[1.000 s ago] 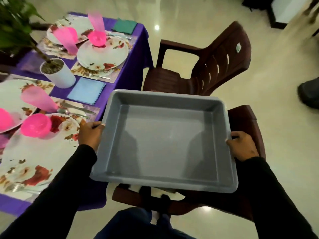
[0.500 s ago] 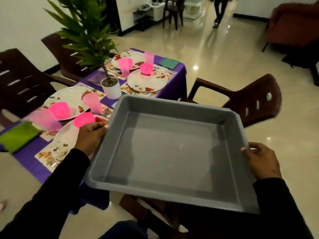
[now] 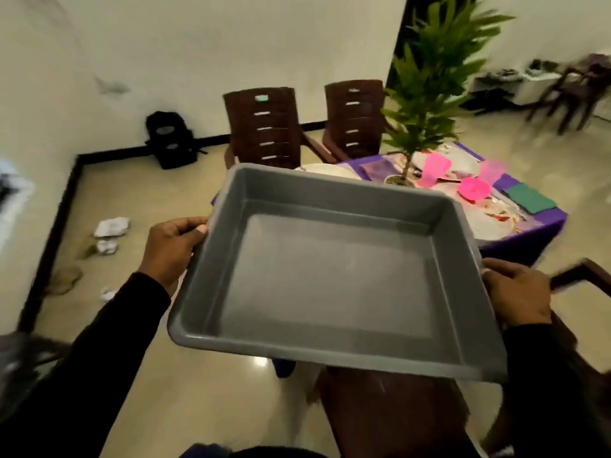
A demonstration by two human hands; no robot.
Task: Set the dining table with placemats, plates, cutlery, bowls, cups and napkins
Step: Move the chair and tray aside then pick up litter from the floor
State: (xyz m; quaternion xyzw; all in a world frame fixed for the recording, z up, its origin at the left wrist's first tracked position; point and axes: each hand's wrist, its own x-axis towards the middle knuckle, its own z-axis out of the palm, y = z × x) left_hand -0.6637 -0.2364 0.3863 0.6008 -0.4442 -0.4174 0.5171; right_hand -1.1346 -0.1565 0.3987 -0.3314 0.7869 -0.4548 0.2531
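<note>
Nearest the viewer, a grey plastic tray (image 3: 330,276) is held in the air at chest level, tilted slightly down to the right, its inside bare. The left hand (image 3: 168,247) grips the tray's left rim – thumb curled over the top edge, fingers hidden beneath. The right hand (image 3: 515,294) clasps the right rim, fingers curled round the edge. Both arms wear black sleeves (image 3: 99,358). Below the tray, part of a brown chair (image 3: 390,414) is visible. Beyond the tray's far edge stands the dining table (image 3: 519,249), covered in purple cloth – it carries floral plates (image 3: 489,223), pink cups (image 3: 433,173), a pink bowl (image 3: 474,190), a green napkin (image 3: 529,200) and a potted plant (image 3: 426,87). Farther back, two brown chairs (image 3: 264,127) stand at the table, with a black bag (image 3: 170,140) against the white wall.
</note>
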